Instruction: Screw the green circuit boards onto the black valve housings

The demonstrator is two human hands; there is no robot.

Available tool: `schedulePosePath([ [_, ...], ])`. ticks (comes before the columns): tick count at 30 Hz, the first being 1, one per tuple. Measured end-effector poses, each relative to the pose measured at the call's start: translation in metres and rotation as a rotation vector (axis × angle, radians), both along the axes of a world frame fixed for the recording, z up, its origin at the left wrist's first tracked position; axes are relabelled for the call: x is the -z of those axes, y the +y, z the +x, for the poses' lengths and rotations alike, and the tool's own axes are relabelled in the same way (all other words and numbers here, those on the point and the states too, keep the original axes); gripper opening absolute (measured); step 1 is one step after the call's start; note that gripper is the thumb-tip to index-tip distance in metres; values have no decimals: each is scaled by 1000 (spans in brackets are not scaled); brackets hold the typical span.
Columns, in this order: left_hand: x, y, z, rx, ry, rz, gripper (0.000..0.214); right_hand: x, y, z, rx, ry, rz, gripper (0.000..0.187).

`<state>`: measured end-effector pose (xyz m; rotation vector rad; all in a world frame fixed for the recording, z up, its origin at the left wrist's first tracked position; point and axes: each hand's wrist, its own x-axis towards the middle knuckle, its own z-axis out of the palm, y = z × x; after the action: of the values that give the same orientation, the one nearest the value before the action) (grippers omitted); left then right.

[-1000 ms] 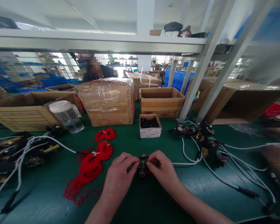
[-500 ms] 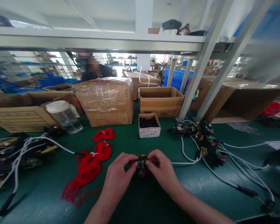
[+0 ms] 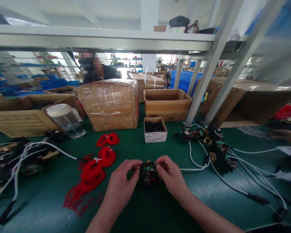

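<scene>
In front of me on the green tabletop lies a small black device housing (image 3: 149, 173) with a green circuit board, red wires and a round clear part at its near end. My left hand (image 3: 124, 178) is at the housing's left edge, its thumb and index finger spread a little apart. At the right edge, my right hand (image 3: 169, 174) has thumb and index finger pinched together; whatever lies between them is hidden. Straight behind stands a small white box (image 3: 155, 137) filled with small black parts.
Bundles of red wire (image 3: 93, 174) lie to the left. Opened devices with white cables (image 3: 218, 147) lie at right, more at far left (image 3: 26, 158). Cardboard boxes (image 3: 109, 106), a water jug (image 3: 66, 121) and a shelf post (image 3: 203, 81) stand behind. Another person's hand (image 3: 287, 135) reaches in at right.
My hands have moved slightly apart, showing more of the housing and its board. The left fingers have drawn back to the left. Another person's hand has appeared at the far right.
</scene>
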<state>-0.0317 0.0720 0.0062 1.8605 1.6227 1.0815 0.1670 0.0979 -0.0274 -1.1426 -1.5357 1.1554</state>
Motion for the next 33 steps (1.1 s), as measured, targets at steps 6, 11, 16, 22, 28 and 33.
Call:
schedulePosePath([
  [6,0,13,4,-9,-1,-2,17,-1,1,1,-12,-32,-21,9],
  [11,1,15,6,-5,-4,-17,15,-2,1,0,-29,-46,-25,8],
  [16,4,10,6,-51,-41,-28,15,4,3,-3,-27,-41,-45,7],
  [22,6,7,6,-48,-45,-40,18,1,5,-5,13,-62,-19,7],
  [28,1,8,6,36,-22,-72,18,-7,9,-4,60,-156,73,5],
  [33,-4,11,8,41,-2,-96,12,-11,9,-7,77,-264,233,5],
])
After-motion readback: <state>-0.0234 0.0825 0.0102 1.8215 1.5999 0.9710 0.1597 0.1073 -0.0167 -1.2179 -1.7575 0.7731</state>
